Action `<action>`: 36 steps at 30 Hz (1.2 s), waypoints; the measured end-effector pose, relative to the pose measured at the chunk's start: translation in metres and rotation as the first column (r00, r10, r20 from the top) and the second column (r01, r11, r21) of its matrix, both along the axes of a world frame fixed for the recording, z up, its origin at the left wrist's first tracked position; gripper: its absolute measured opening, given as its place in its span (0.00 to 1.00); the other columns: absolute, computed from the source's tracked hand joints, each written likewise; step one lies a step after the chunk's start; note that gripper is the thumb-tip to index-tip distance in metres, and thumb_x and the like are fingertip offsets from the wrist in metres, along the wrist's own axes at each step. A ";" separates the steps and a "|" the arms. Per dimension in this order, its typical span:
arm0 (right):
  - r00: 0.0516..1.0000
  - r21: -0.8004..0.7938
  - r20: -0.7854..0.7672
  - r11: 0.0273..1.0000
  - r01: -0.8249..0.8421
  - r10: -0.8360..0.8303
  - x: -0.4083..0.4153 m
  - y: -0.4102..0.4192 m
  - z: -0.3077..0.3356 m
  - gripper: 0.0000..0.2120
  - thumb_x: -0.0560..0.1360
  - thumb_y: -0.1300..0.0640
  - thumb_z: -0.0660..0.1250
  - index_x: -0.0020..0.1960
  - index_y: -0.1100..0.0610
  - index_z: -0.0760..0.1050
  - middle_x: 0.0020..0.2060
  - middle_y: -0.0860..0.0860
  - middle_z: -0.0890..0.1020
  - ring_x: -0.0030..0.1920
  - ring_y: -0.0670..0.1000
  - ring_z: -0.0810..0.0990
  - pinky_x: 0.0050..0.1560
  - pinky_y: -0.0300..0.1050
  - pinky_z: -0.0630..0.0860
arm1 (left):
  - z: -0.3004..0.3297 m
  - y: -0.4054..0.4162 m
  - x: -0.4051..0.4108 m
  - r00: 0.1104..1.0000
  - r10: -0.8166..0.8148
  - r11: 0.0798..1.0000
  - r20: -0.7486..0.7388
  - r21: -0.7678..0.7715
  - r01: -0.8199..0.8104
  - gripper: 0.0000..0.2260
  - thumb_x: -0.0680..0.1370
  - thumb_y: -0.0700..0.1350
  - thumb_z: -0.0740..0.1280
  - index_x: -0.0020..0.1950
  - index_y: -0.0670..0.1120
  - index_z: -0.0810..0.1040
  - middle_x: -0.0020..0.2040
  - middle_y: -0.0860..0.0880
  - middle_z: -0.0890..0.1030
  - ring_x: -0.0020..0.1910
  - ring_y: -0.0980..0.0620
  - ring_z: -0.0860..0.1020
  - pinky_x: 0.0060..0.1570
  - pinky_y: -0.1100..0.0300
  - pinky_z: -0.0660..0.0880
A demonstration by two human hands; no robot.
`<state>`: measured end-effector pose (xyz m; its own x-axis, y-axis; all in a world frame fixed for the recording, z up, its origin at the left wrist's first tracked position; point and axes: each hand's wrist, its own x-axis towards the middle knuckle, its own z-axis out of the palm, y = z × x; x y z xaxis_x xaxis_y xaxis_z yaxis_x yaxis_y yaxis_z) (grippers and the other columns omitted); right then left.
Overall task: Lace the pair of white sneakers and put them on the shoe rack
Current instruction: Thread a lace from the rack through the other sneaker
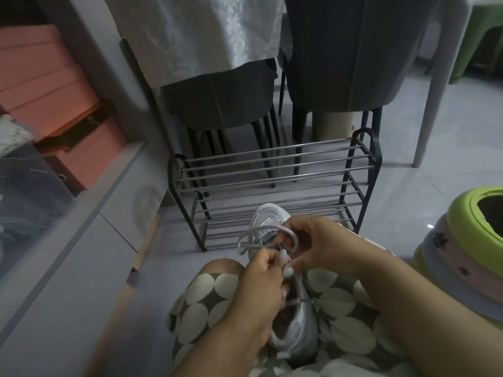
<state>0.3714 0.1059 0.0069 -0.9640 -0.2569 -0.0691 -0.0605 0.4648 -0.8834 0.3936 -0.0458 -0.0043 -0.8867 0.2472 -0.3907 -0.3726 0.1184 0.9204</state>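
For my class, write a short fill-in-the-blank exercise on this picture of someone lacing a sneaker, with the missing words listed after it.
1. Both hands, the left hand and the right hand, pinch the white ____.
2. The sneaker rests on the person's ____.
3. The shelves of the shoe rack hold ____ shoes.
4. The stacked stools stand to the person's ____.

Missing words: lace; lap; no; right

A white sneaker [292, 322] lies on the person's lap, toe toward the far shoe rack [272, 186]. Both hands, left hand [261, 281] and right hand [318, 244], pinch its lace [246, 242] above the tongue.
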 end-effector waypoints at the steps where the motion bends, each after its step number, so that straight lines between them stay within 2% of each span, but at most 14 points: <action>1: 1.000 0.004 0.002 1.000 -0.007 0.007 0.000 0.001 0.000 0.20 0.59 0.56 0.82 0.48 0.52 0.78 0.41 0.50 0.83 0.39 0.44 0.80 0.44 0.41 0.79 | 0.000 0.001 0.000 1.000 0.007 1.000 0.003 0.008 -0.007 0.08 0.82 0.47 0.59 0.49 0.46 0.75 0.30 0.55 0.71 0.24 0.59 0.63 0.21 0.69 0.60; 4: 0.999 -0.030 0.024 0.999 -0.027 0.028 -0.001 0.004 -0.003 0.19 0.62 0.59 0.80 0.49 0.51 0.78 0.42 0.50 0.83 0.42 0.47 0.81 0.48 0.43 0.80 | 0.000 0.002 -0.001 1.000 0.014 1.000 -0.002 0.003 -0.014 0.08 0.82 0.46 0.59 0.48 0.47 0.76 0.31 0.54 0.74 0.24 0.59 0.63 0.22 0.69 0.61; 8: 0.994 -0.175 0.099 0.984 -0.022 0.040 -0.002 0.009 -0.009 0.18 0.64 0.66 0.78 0.51 0.56 0.77 0.45 0.58 0.82 0.46 0.57 0.81 0.54 0.54 0.79 | -0.004 0.001 -0.002 0.998 -0.057 0.998 -0.026 -0.018 0.057 0.10 0.83 0.44 0.58 0.45 0.45 0.74 0.26 0.56 0.70 0.22 0.60 0.63 0.21 0.68 0.60; 11: 0.989 -0.234 0.132 0.972 -0.037 0.070 -0.003 0.012 -0.010 0.18 0.65 0.70 0.75 0.52 0.59 0.76 0.45 0.57 0.81 0.47 0.56 0.81 0.55 0.53 0.79 | -0.003 -0.002 -0.004 0.994 -0.105 0.994 0.003 0.016 0.105 0.09 0.83 0.43 0.57 0.45 0.43 0.73 0.32 0.51 0.70 0.22 0.60 0.63 0.20 0.69 0.60; 13: 0.988 -0.230 0.138 0.972 -0.042 0.075 -0.003 0.014 -0.010 0.19 0.65 0.72 0.74 0.53 0.60 0.76 0.45 0.55 0.81 0.47 0.55 0.81 0.54 0.50 0.79 | 0.001 -0.008 -0.007 0.986 -0.152 0.982 0.071 0.127 0.142 0.08 0.83 0.41 0.57 0.45 0.42 0.70 0.34 0.49 0.70 0.21 0.60 0.62 0.19 0.70 0.57; 16: 0.994 -0.141 0.110 0.990 -0.003 0.019 -0.004 0.016 -0.013 0.19 0.65 0.72 0.73 0.51 0.55 0.77 0.43 0.53 0.81 0.45 0.53 0.81 0.52 0.46 0.78 | 0.014 -0.025 -0.013 0.956 -0.255 0.884 0.147 0.435 0.168 0.09 0.82 0.39 0.58 0.42 0.42 0.67 0.32 0.49 0.70 0.22 0.60 0.61 0.17 0.70 0.56; 17: 0.995 -0.105 0.103 0.994 0.014 -0.004 -0.005 0.017 -0.013 0.18 0.65 0.71 0.73 0.50 0.53 0.78 0.43 0.53 0.81 0.46 0.54 0.81 0.52 0.47 0.78 | 0.019 -0.029 -0.014 0.957 -0.263 0.881 0.123 0.436 0.186 0.09 0.82 0.39 0.57 0.42 0.41 0.66 0.30 0.49 0.70 0.21 0.60 0.61 0.17 0.70 0.56; 19: 0.994 -0.084 0.106 0.996 0.012 -0.003 -0.005 0.019 -0.013 0.19 0.65 0.70 0.73 0.50 0.52 0.78 0.44 0.53 0.81 0.45 0.53 0.80 0.52 0.47 0.78 | 0.025 -0.034 -0.014 0.977 -0.211 0.949 0.039 0.247 0.195 0.09 0.82 0.39 0.57 0.43 0.39 0.68 0.29 0.49 0.72 0.20 0.59 0.62 0.16 0.69 0.57; 21: 0.993 -0.104 0.109 0.994 -0.022 0.034 -0.004 0.019 -0.011 0.19 0.65 0.71 0.72 0.51 0.53 0.77 0.42 0.51 0.80 0.43 0.50 0.79 0.51 0.46 0.77 | 0.020 -0.031 -0.013 0.982 -0.169 0.984 -0.082 -0.061 0.165 0.09 0.83 0.44 0.58 0.46 0.40 0.71 0.29 0.49 0.75 0.20 0.57 0.64 0.18 0.67 0.60; 23: 0.994 -0.094 0.103 0.995 -0.039 0.048 -0.003 0.017 -0.009 0.19 0.65 0.71 0.72 0.51 0.53 0.77 0.42 0.50 0.79 0.42 0.48 0.78 0.50 0.45 0.77 | 0.013 -0.022 -0.012 0.958 -0.226 0.936 -0.175 -0.313 0.163 0.11 0.82 0.51 0.58 0.48 0.45 0.74 0.32 0.50 0.79 0.21 0.55 0.68 0.25 0.63 0.66; 24: 0.994 -0.088 0.095 0.995 -0.039 0.047 -0.003 0.016 -0.009 0.19 0.65 0.70 0.73 0.51 0.53 0.77 0.42 0.50 0.79 0.42 0.47 0.78 0.49 0.44 0.77 | 0.008 -0.017 -0.012 0.950 -0.260 0.914 -0.173 -0.361 0.185 0.12 0.82 0.53 0.57 0.47 0.47 0.74 0.33 0.50 0.80 0.22 0.55 0.69 0.27 0.63 0.67; 27: 0.995 -0.092 0.085 0.995 -0.045 0.053 -0.002 0.016 -0.007 0.19 0.65 0.70 0.73 0.52 0.54 0.77 0.41 0.48 0.79 0.40 0.45 0.77 0.45 0.40 0.77 | -0.001 -0.005 -0.012 0.948 -0.292 0.899 -0.128 -0.375 0.226 0.13 0.81 0.56 0.58 0.43 0.50 0.74 0.31 0.51 0.79 0.23 0.55 0.70 0.30 0.61 0.67; 31: 0.993 -0.082 0.104 0.995 -0.055 0.063 0.000 0.017 -0.004 0.20 0.65 0.69 0.75 0.53 0.55 0.76 0.40 0.46 0.80 0.40 0.42 0.78 0.44 0.37 0.75 | -0.008 0.000 -0.015 0.945 -0.293 0.905 -0.149 -0.362 0.223 0.11 0.81 0.51 0.59 0.40 0.52 0.74 0.32 0.53 0.76 0.26 0.57 0.70 0.33 0.58 0.68; 36: 0.991 -0.045 0.124 0.998 -0.037 0.042 0.000 0.016 -0.002 0.21 0.64 0.69 0.75 0.53 0.54 0.76 0.41 0.47 0.80 0.40 0.43 0.79 0.43 0.36 0.76 | 0.011 -0.012 -0.018 0.954 -0.298 0.948 0.014 -0.110 0.298 0.11 0.82 0.38 0.58 0.39 0.45 0.70 0.30 0.49 0.70 0.18 0.60 0.62 0.18 0.69 0.59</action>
